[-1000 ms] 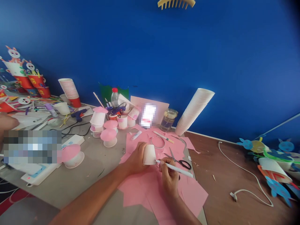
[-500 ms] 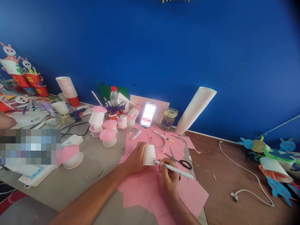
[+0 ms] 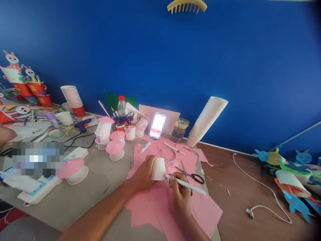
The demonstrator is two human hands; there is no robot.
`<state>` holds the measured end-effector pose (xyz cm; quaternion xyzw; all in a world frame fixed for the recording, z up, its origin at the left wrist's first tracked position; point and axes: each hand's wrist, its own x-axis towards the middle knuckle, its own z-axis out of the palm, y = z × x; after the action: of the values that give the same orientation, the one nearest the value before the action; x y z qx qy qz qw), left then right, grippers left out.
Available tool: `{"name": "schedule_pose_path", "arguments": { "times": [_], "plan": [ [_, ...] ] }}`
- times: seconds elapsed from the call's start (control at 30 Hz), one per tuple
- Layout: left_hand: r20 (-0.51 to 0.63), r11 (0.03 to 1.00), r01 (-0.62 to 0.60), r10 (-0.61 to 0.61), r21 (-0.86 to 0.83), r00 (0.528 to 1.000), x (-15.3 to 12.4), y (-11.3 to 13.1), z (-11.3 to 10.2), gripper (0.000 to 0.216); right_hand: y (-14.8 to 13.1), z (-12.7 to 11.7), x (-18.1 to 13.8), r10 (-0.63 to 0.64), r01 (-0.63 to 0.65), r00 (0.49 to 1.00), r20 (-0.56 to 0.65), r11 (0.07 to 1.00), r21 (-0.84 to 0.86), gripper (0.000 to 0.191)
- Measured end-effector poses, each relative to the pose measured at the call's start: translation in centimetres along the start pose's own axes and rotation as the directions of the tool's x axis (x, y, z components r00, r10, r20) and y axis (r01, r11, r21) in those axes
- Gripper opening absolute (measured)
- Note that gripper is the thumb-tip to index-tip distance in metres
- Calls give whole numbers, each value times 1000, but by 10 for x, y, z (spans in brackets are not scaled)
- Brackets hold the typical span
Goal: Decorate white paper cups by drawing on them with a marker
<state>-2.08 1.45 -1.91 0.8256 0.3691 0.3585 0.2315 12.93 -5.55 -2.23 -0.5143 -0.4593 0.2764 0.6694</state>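
A white paper cup [image 3: 158, 168] is upside down in my left hand [image 3: 144, 171], whose fingers wrap round its left side. My right hand [image 3: 181, 192] grips a white marker pen [image 3: 189, 186], its tip at the cup's lower right near the rim. Sheets of pink paper [image 3: 147, 207] lie beneath both hands. Black-handled scissors [image 3: 190, 173] rest with blades apart just behind my right hand. Beyond the cup are a roll of clear tape [image 3: 168, 154], another marker [image 3: 174, 148] and a small white tube [image 3: 145, 147].
Pink-topped paper cups [image 3: 116, 149] stand to the left, near a power strip [image 3: 45, 187]. A tall leaning cup stack [image 3: 208, 120], a glass jar [image 3: 180, 130] and a lit phone [image 3: 157, 125] stand at the back. A white cable [image 3: 263, 187] crosses the brown surface. Another person's arm [image 3: 6, 134] shows far left.
The view has tilted up slightly, so a yellow comb-like piece on the wall shows more fully. Both hands keep their hold on cup and marker, with the tip still near the rim.
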Motion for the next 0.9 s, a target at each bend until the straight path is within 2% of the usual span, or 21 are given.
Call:
{"name": "schedule_pose_path", "arguments": {
  "times": [0.4, 0.6, 0.9],
  "plan": [
    [-12, 999, 33, -33, 19, 999, 0, 5, -2, 54, -4, 3, -1, 13, -13, 1000, -26, 1000, 9, 29],
    [-20, 998, 28, -27, 63, 999, -3, 1, 1, 49, -3, 0, -2, 22, -22, 1000, 0, 999, 28, 29],
    [-21, 998, 21, -19, 64, 1000, 1, 1, 1, 53, -3, 2, -3, 46, -48, 998, 32, 997, 68, 31]
  ]
}}
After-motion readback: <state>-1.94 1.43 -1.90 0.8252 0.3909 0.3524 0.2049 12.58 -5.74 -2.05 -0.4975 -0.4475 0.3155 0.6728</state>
